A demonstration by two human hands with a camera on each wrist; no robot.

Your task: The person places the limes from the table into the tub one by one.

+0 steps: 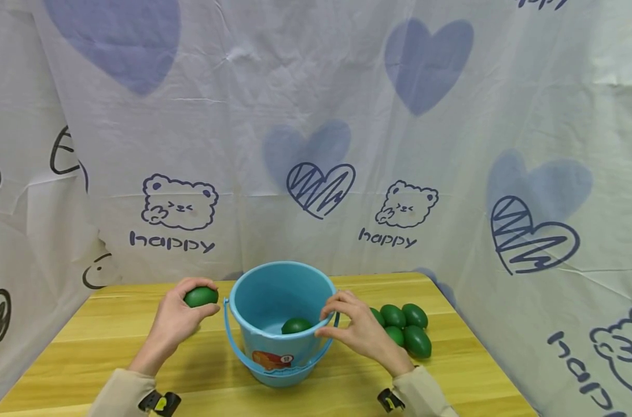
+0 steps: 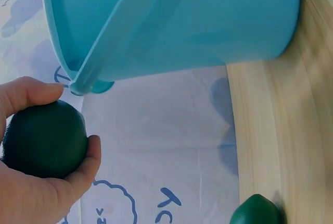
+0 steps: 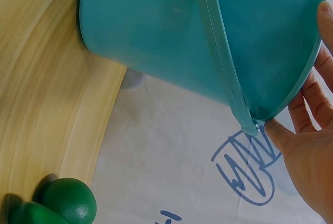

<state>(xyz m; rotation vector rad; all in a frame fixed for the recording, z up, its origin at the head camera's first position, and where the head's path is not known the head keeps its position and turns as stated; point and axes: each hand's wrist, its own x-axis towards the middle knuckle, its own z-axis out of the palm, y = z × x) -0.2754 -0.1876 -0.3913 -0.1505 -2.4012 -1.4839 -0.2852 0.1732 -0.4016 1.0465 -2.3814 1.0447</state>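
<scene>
My left hand [image 1: 177,315] holds a dark green lime [image 1: 201,296] between thumb and fingers, just left of a light blue bucket [image 1: 282,362]. In the left wrist view, the held lime [image 2: 47,138] is beside the bucket's rim, near the handle joint. The bucket stands upright on the table, its handle hanging down across the front. Inside it lies another lime [image 1: 296,325]. My right hand [image 1: 360,327] grips the bucket's right rim, with the thumb low on the outside and the fingers at the top edge. The right wrist view shows this hand [image 3: 307,135] close to the handle joint.
Several green limes [image 1: 417,341] lie grouped on the wooden table [image 1: 212,370] right of the bucket, partly behind my right hand. One more lime [image 2: 257,211] rests on the table in the left wrist view. A printed cloth [image 1: 253,220] hangs behind and along the sides.
</scene>
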